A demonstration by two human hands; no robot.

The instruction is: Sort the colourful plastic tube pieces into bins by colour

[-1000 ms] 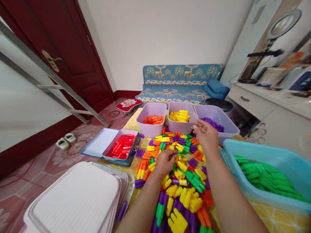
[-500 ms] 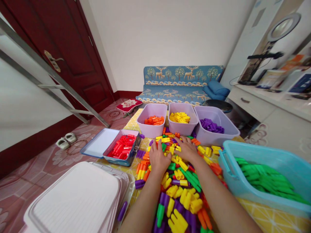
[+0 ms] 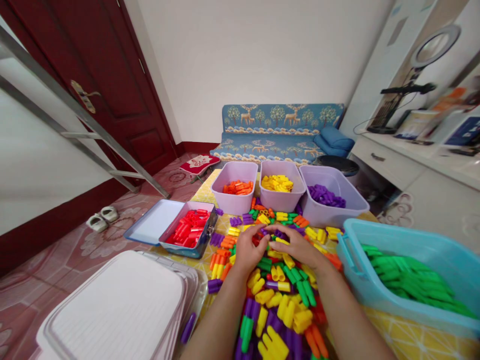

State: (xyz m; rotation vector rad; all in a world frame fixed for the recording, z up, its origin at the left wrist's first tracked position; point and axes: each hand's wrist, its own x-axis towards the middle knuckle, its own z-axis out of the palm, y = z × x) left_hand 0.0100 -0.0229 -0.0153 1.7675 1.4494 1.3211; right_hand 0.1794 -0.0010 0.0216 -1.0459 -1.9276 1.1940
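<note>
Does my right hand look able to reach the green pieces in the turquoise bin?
Probably yes: the turquoise bin is uncovered, so by lifting over its side the right hand should get at the green pieces.

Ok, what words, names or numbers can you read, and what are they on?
Nothing reads clearly.
Blue-and-white box at the right: pale marks, too blurred to read.
Pale tub on the counter: too blurred.
Colourful pieces: no readable writing.

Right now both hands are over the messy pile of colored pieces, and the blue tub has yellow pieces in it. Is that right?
Not the yellow part: the head view shows green pieces in the blue tub. The left hand and right hand are over the messy pile.
</note>
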